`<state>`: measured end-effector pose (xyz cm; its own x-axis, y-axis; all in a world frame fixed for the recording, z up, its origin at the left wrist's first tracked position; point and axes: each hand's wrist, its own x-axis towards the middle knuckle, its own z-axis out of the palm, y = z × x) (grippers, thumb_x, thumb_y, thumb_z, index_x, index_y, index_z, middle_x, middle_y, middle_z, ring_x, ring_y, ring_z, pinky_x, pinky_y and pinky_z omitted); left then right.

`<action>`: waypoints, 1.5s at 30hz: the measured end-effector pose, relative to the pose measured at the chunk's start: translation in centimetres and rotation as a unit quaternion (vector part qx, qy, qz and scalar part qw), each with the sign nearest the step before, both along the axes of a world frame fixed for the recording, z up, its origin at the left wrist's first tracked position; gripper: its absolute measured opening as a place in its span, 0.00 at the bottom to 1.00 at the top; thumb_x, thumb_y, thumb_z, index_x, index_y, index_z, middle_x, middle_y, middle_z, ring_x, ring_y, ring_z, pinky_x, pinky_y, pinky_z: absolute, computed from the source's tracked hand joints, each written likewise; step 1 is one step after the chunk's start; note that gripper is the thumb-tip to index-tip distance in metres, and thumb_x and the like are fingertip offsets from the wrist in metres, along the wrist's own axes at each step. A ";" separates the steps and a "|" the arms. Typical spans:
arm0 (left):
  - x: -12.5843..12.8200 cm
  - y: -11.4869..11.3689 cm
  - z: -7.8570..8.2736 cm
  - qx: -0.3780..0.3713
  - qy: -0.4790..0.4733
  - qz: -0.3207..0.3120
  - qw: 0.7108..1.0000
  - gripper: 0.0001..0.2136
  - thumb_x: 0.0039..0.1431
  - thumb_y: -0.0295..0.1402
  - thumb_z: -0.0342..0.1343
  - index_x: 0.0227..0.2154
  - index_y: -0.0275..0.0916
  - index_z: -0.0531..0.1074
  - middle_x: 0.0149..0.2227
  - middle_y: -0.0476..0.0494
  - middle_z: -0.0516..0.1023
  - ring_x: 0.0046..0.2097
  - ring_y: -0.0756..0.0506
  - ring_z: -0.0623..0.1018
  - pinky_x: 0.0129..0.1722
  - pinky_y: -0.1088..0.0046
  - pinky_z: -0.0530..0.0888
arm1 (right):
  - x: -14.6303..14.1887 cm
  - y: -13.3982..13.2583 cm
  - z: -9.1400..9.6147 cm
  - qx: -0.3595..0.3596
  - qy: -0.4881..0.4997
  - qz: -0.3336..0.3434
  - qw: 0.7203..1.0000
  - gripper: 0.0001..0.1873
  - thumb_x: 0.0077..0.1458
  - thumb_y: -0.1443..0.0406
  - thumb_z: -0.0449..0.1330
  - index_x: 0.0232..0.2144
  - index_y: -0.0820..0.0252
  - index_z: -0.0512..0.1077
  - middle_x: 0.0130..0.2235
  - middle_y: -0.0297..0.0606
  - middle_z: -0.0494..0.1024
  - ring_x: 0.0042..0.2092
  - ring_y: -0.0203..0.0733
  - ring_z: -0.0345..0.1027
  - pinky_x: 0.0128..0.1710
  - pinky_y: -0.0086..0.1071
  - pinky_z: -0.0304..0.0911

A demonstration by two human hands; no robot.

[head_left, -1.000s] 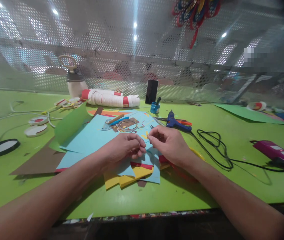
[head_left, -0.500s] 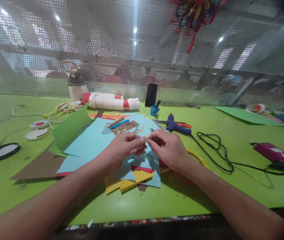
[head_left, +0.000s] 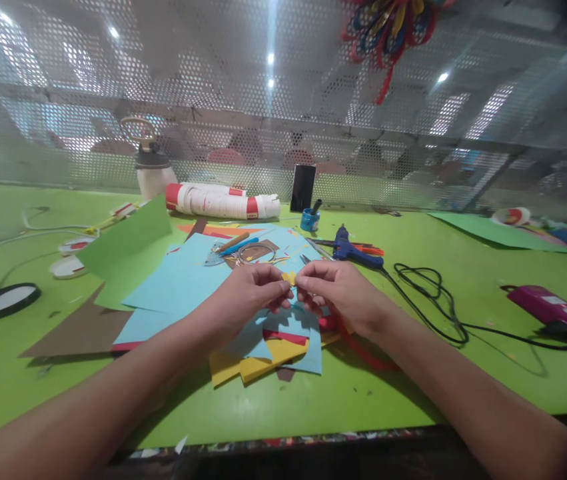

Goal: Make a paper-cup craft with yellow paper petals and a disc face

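Note:
Between my two hands is a small yellow paper piece [head_left: 289, 277], its exact shape too small to make out. My left hand [head_left: 258, 290] pinches its left side between thumb and forefinger. From the other side, my right hand [head_left: 336, 290] pinches it the same way. Both hands are held above light blue paper sheets [head_left: 178, 273] on the green table. Yellow strips [head_left: 273, 360] lie on the near side of the hands. Just beyond them are a blue pen [head_left: 240, 247], a brown pen-like stick [head_left: 233, 241] and a clear protractor [head_left: 214, 255].
A blue glue gun [head_left: 350, 250] with a looped black cord lies to the right, near a purple power strip [head_left: 553, 310]. Farther back stand a phone [head_left: 302, 188], a small blue jar [head_left: 310, 220] and stacked paper cups [head_left: 228, 202]. Curled green paper [head_left: 130, 250] rises on the left.
The yellow piece shows more between my fingertips, and my right hand has turned slightly. The green paper on the left has uncurled leftward. A yellow ring by my right wrist no longer shows; a red one does.

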<state>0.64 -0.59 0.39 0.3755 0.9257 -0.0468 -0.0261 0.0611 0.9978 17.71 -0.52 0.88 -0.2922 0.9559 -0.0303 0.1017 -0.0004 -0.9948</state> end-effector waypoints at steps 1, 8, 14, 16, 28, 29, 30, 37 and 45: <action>0.0 0.0 0.0 -0.006 -0.007 -0.003 1.000 0.06 0.50 0.31 0.59 0.24 0.33 0.70 0.22 0.47 0.73 0.26 0.52 0.69 0.27 0.76 0.64 | 0.0 0.0 0.0 -0.003 0.004 0.001 1.000 0.08 0.47 0.63 0.63 0.24 0.63 0.69 0.20 0.30 0.71 0.21 0.30 0.62 0.18 0.24 0.56; -0.1 0.1 -0.1 -0.008 -0.010 -0.017 1.000 0.06 0.50 0.31 0.59 0.23 0.33 0.71 0.22 0.47 0.72 0.26 0.52 0.70 0.27 0.76 0.63 | 0.2 0.0 0.0 0.018 -0.006 0.006 1.000 0.07 0.48 0.63 0.62 0.26 0.63 0.70 0.21 0.30 0.71 0.21 0.29 0.61 0.19 0.24 0.56; -0.1 0.1 0.0 -0.013 -0.012 -0.015 1.000 0.07 0.49 0.31 0.59 0.22 0.33 0.70 0.21 0.47 0.72 0.25 0.52 0.70 0.27 0.76 0.64 | 0.2 -0.1 0.1 0.027 -0.037 0.008 0.999 0.06 0.49 0.65 0.61 0.24 0.63 0.70 0.20 0.29 0.71 0.20 0.28 0.60 0.19 0.24 0.56; -0.1 0.1 0.1 -0.017 -0.020 -0.016 1.000 0.07 0.49 0.30 0.59 0.22 0.33 0.70 0.22 0.47 0.72 0.26 0.52 0.70 0.27 0.76 0.64 | 0.2 -0.1 0.1 0.023 -0.036 0.009 0.999 0.06 0.49 0.65 0.61 0.25 0.63 0.70 0.20 0.29 0.71 0.20 0.28 0.60 0.19 0.24 0.55; -0.5 0.5 0.4 -0.033 -0.067 0.023 0.997 0.08 0.47 0.32 0.62 0.24 0.33 0.69 0.25 0.47 0.72 0.28 0.52 0.71 0.28 0.76 0.65 | 0.5 0.1 0.6 0.053 -0.038 -0.029 0.997 0.12 0.48 0.59 0.62 0.27 0.63 0.70 0.22 0.31 0.71 0.23 0.31 0.61 0.21 0.26 0.57; -0.7 0.6 0.5 -0.029 -0.075 0.036 0.996 0.08 0.47 0.32 0.63 0.24 0.33 0.69 0.25 0.47 0.72 0.28 0.52 0.71 0.28 0.76 0.65 | 0.6 0.3 0.6 0.066 -0.050 -0.039 0.996 0.12 0.48 0.58 0.62 0.27 0.63 0.70 0.22 0.31 0.70 0.23 0.31 0.61 0.21 0.26 0.58; -0.8 0.7 0.6 -0.023 -0.080 0.049 0.995 0.08 0.47 0.32 0.63 0.24 0.34 0.69 0.25 0.47 0.72 0.28 0.52 0.71 0.29 0.76 0.66 | 0.7 0.4 0.7 0.080 -0.066 -0.051 0.993 0.13 0.49 0.57 0.62 0.27 0.62 0.70 0.22 0.31 0.70 0.23 0.31 0.61 0.20 0.26 0.57; -1.7 1.3 0.9 -0.008 -0.103 0.113 0.988 0.07 0.48 0.30 0.61 0.23 0.32 0.70 0.25 0.46 0.73 0.27 0.53 0.71 0.28 0.77 0.66 | 2.4 0.9 2.4 0.206 -0.357 -0.016 0.911 0.11 0.53 0.60 0.55 0.26 0.62 0.72 0.25 0.36 0.73 0.27 0.37 0.64 0.28 0.31 0.58; -2.3 1.7 1.4 0.002 -0.137 0.131 0.982 0.06 0.49 0.29 0.60 0.24 0.33 0.69 0.24 0.46 0.73 0.26 0.53 0.72 0.28 0.78 0.66 | 6.4 -4.1 2.3 0.197 -0.642 0.044 0.740 0.21 0.53 0.59 0.54 0.48 0.58 0.71 0.42 0.48 0.72 0.44 0.52 0.66 0.40 0.38 0.58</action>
<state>-1.66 1.14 1.75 0.1232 0.9920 0.0267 -0.3072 0.0125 0.9516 24.08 -4.61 3.21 -0.3262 0.9434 -0.0600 0.9451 0.3268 -0.0003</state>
